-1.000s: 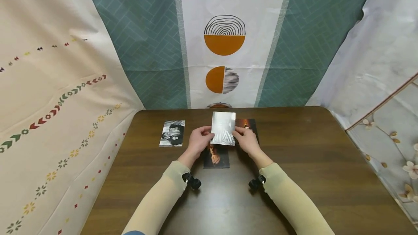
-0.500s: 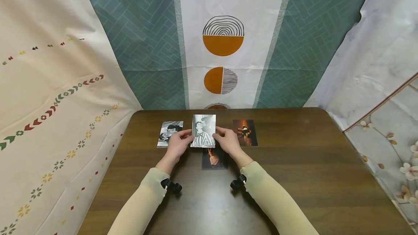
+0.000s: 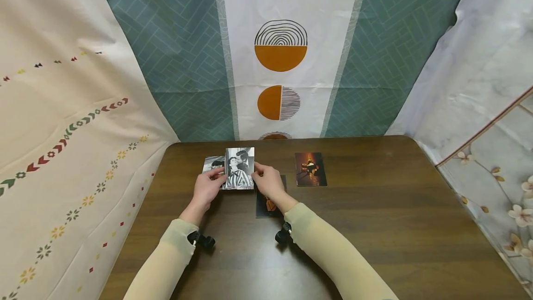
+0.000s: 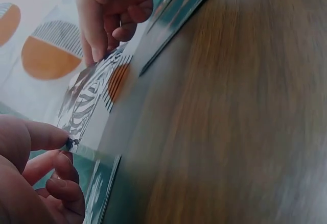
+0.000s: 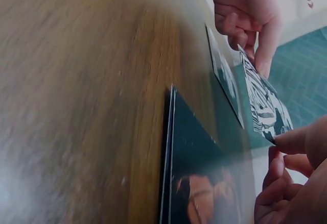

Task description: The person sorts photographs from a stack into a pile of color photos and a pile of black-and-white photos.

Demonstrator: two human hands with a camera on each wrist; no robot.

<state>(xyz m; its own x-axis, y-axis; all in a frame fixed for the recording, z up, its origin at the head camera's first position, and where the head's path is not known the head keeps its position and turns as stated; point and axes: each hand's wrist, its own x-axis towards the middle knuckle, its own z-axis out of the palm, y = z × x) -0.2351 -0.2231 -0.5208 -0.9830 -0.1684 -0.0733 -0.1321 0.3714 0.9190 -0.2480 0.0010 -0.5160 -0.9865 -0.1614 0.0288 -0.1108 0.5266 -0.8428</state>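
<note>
Got at least 4 photo cards (image 3: 239, 177) (image 3: 213, 163) (image 3: 263, 207) (image 3: 311, 169) here, plus 2 hands (image 3: 206, 189) (image 3: 269, 183), 2 wrist cameras (image 3: 204, 240) (image 3: 282, 234) and just the 1 bench (image 3: 395, 226)

1. Counter (image 3: 374, 226): dark brown, wood-grained, far corners rounded; pale sheen toward the near side.
2. Back hanging (image 3: 279, 59): green patterned panels flanking a white strip with orange-and-black circular motifs.
3. Left hanging (image 3: 62, 91): cream, with coloured chevrons and small flowers.
4. Right hanging (image 3: 474, 82): whitish, brown diagonal line, blossoming branches.
</note>
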